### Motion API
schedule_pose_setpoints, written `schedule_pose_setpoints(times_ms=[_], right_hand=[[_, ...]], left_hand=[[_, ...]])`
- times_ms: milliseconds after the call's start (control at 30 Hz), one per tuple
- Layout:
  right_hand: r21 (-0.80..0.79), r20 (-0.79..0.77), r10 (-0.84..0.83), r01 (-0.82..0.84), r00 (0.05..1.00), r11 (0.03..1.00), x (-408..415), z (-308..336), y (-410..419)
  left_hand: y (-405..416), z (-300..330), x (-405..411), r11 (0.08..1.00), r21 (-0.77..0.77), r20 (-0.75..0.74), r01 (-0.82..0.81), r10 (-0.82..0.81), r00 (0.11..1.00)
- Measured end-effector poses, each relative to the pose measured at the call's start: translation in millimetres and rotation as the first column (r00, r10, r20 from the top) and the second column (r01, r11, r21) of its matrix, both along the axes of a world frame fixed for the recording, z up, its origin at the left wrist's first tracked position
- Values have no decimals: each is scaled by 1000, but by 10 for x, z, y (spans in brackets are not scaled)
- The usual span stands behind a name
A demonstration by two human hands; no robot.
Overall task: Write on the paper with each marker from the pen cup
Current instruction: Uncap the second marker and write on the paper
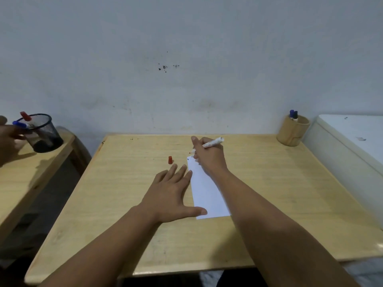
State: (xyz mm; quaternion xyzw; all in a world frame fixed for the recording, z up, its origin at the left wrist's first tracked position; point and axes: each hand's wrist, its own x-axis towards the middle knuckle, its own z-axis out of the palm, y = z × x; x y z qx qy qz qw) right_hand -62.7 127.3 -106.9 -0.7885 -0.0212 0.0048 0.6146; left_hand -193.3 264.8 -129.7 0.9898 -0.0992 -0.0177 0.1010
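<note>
A white sheet of paper (205, 191) lies on the wooden table (124, 183). My right hand (209, 156) grips an uncapped white marker (213, 142) with a red tip, held just above the paper's far corner. My left hand (172, 193) rests flat with fingers spread, its thumb and fingertips on the paper's left edge. The marker's red cap (170, 160) stands on the table just beyond my left fingers. A wooden pen cup (293, 131) with two blue-capped markers (293, 114) stands at the far right corner.
On a side table (31, 172) to the left, another person's hand (8, 133) holds a black mesh cup (42, 133) containing a red-capped and a blue-capped marker. A white cabinet (352, 137) stands against the table's right side. A wall runs behind.
</note>
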Motion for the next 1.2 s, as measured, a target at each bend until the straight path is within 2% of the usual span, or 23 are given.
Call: schedule_pose_setpoints(times_ms=[300, 533, 1200], right_hand=[[87, -64, -21, 27, 998, 996, 26, -215, -23], [56, -37, 1, 1, 999, 998, 29, -228, 1], [34, -22, 10, -9, 1000, 999, 13, -226, 26]], left_hand=[[-1, -50, 4, 1000, -26, 15, -12, 12, 1000], [0, -39, -2, 998, -59, 13, -24, 25, 1000], [-17, 8, -14, 999, -6, -22, -35, 35, 999]])
